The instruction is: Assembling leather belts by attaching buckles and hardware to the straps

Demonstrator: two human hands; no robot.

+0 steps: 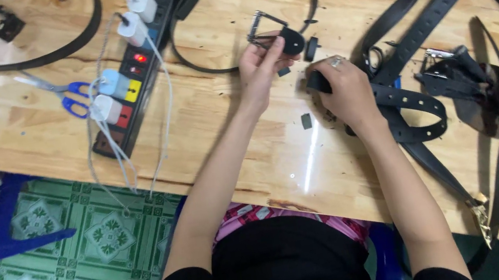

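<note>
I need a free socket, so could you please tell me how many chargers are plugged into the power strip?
4, all along the power strip: two white chargers at its far end, a pale blue one at the middle, and a white one nearer. None seems hidden.

a pale wooden tabletop with glossy light streaks stands over a green patterned tile floor; a blue plastic stool sits beside it at left.

Bright overhead light, w/ white glare streaks on the table. Soft shadows under arms. Slight blur, edges bend a bit.
</note>
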